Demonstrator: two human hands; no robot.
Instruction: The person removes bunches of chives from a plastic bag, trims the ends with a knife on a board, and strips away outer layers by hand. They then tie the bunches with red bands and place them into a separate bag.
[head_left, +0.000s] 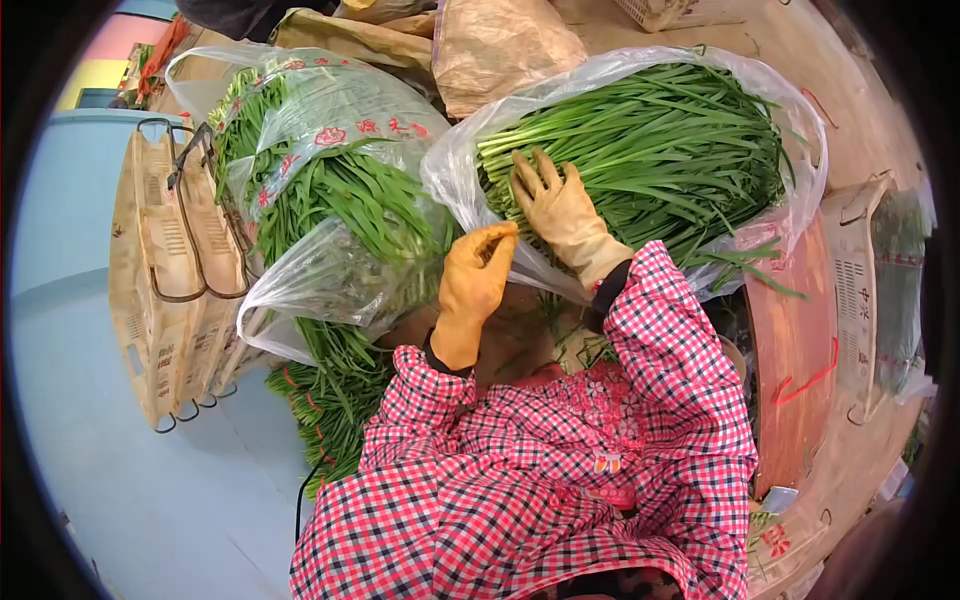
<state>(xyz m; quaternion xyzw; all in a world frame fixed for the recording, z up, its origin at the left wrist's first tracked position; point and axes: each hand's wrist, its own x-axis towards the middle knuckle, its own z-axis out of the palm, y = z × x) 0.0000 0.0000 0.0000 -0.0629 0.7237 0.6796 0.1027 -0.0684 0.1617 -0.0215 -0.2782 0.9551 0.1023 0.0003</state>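
A big heap of garlic chives [650, 150] lies in a clear plastic bag [805, 160] with its sides folded down around it. My right hand [558, 212], in a cream glove, rests with fingers apart on the pale stem ends at the heap's left. Just left of it, my left hand [474, 282] in an orange-yellow glove is closed, thumb and fingers pinched at the near left edge of that bag. Beside my left hand lies a second clear bag [370, 105] with red printing, also holding chives [350, 195].
Stacked beige plastic crates [165, 270] with metal handles stand at the left on a blue floor [70, 400]. More bundled chives [330, 405] lie below the left bag. Brown sacking [505, 50] is at the back, a reddish board [795, 350] and another crate [855, 290] at the right.
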